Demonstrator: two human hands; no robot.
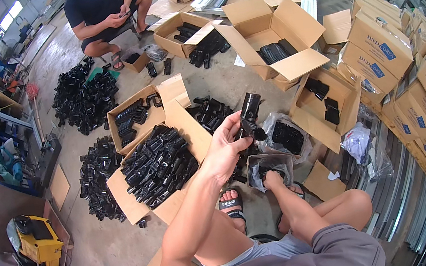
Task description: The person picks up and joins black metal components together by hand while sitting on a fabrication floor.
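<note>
- The stack of sealed cartons (380,49) rises along the right side, probably kept there so the floor around the person serves as working space.
- The co-worker (100,7) squats at the upper left, near the open boxes and well apart from the person's own hands.
- The upper open carton (300,64) stands with its flaps folded outward, which leaves its mouth free; the parts inside lie in close rows, seemingly to save room.
- The dark heap (85,101) lies loose at the left, on bare floor, perhaps because its pieces need no order there.
- The piled carton (190,134), left of the person's feet, is filled above its rim with similar black pieces, likely placed so they are within easy reach.
- The lined container (254,181) stands between the person's knees, apparently so that a hand can dip into it without a stretch.
- The left hand (223,151) is closed around the lower part of the black fitting (250,115), which tilts upward above the floor; this hold seems to leave its upper end exposed.
- The right hand (272,179) reaches down into the lined container; its fingertips are hidden, so I cannot tell whether they pinch anything.
</note>
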